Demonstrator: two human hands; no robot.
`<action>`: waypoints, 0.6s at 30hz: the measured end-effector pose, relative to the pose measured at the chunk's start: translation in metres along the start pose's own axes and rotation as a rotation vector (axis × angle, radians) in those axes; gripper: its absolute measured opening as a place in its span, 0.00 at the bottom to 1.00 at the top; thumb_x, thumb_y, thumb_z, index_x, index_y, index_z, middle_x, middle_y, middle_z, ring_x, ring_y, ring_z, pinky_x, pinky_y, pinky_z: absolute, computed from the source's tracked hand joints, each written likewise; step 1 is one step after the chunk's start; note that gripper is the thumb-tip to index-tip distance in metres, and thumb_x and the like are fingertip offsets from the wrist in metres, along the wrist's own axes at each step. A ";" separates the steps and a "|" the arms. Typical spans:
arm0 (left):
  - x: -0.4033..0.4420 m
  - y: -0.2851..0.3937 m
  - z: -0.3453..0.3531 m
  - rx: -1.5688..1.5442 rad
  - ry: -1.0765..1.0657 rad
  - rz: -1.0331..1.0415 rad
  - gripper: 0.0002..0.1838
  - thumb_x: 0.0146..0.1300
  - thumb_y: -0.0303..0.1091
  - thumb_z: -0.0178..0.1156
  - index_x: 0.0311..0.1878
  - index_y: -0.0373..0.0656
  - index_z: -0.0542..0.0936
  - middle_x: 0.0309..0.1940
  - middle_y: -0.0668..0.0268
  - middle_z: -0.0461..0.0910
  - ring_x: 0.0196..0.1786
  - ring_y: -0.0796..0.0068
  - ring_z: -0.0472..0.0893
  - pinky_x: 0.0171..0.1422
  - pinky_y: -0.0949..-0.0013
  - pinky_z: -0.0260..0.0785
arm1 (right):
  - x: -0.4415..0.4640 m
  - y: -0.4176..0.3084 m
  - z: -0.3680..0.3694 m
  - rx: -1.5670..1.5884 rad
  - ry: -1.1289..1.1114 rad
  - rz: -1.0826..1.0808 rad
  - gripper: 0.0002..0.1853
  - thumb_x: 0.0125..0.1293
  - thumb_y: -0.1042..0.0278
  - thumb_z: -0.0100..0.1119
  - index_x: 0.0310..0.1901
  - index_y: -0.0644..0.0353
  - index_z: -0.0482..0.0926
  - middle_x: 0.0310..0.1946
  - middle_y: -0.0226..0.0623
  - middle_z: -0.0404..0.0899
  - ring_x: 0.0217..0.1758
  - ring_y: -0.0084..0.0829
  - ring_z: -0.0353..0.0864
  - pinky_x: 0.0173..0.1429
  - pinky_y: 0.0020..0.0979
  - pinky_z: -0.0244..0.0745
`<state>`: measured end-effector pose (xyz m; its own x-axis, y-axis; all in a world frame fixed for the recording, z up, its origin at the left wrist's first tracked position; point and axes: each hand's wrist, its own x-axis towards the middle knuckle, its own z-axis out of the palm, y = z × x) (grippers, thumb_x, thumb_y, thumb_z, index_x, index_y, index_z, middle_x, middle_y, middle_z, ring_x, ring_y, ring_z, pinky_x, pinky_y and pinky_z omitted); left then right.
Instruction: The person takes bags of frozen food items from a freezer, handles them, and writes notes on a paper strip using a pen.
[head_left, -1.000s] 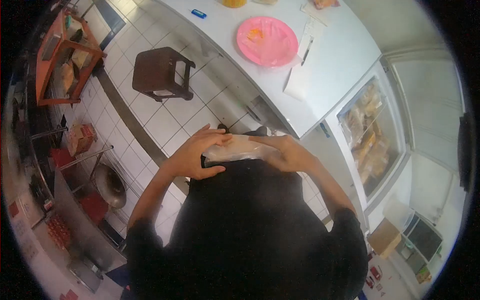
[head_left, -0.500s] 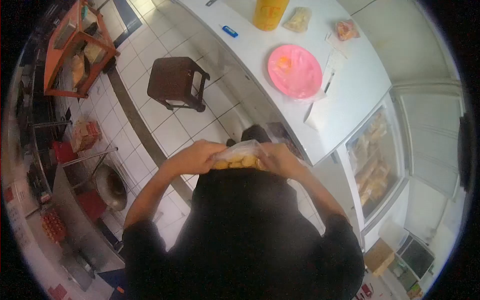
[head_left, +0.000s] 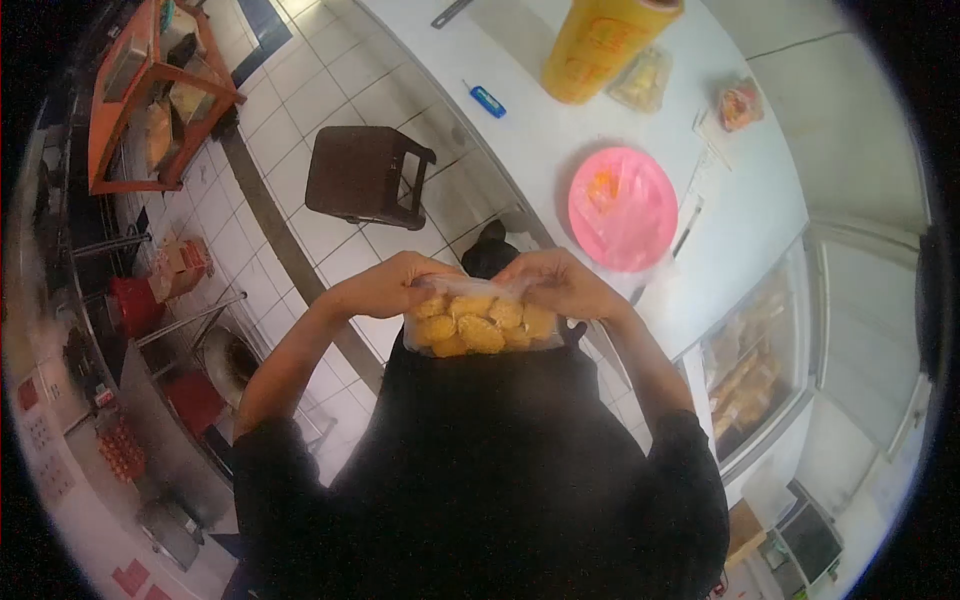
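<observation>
While both arms reach forward from dark sleeves, the left hand (head_left: pixel 398 284) and the right hand (head_left: pixel 562 284) pinch the upper edge of a clear plastic bag (head_left: pixel 482 328), one gripping each side with thumb and fingers. The bag is just in front of the person's dark shirt (head_left: pixel 490 470), clear of the white table (head_left: pixel 535 130), and its lower part is filled with yellow-orange, roughly oval pieces pressed side by side.

On the table, a pink plate (head_left: pixel 580 222) carries a sheet of clear plastic with an orange patch showing near its upper left. Beyond it stands a tall yellow container (head_left: pixel 605 48), and right beside that lies a small clear bag of pale pieces (head_left: pixel 641 80). Farther right, another small bag (head_left: pixel 738 104) contains something reddish-orange.

Next to the table, a glass-topped freezer (head_left: pixel 768 435) holds packages in pale and tan tones; the glare makes their contents hard to identify. Across the floor, an orange-framed case (head_left: pixel 130 187) holds metal trays.
</observation>
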<state>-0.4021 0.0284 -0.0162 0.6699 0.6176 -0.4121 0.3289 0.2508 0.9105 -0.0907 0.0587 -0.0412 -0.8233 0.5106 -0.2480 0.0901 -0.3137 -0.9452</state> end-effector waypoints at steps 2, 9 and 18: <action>0.005 0.007 -0.012 -0.038 0.027 0.023 0.22 0.66 0.23 0.57 0.63 0.42 0.84 0.47 0.58 0.90 0.49 0.73 0.85 0.60 0.70 0.75 | 0.011 -0.007 -0.009 0.026 0.001 0.058 0.15 0.67 0.82 0.58 0.54 0.63 0.83 0.50 0.35 0.88 0.56 0.26 0.84 0.62 0.31 0.79; 0.024 0.038 -0.041 0.612 0.103 0.207 0.28 0.67 0.25 0.59 0.71 0.49 0.78 0.68 0.59 0.80 0.62 0.56 0.84 0.72 0.60 0.74 | 0.022 -0.053 -0.029 -0.431 0.142 -0.079 0.18 0.59 0.82 0.58 0.52 0.64 0.84 0.49 0.47 0.87 0.49 0.38 0.88 0.55 0.37 0.82; 0.096 0.085 -0.125 0.767 -0.155 0.351 0.31 0.63 0.48 0.68 0.58 0.30 0.75 0.52 0.43 0.83 0.56 0.46 0.85 0.63 0.52 0.78 | 0.043 -0.104 -0.046 -0.506 0.372 -0.020 0.23 0.61 0.69 0.73 0.58 0.67 0.83 0.50 0.53 0.85 0.54 0.48 0.85 0.59 0.41 0.80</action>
<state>-0.3927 0.2024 0.0259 0.8823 0.4419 -0.1621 0.4073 -0.5440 0.7337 -0.1098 0.1504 0.0366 -0.5855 0.7855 -0.2004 0.4057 0.0698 -0.9113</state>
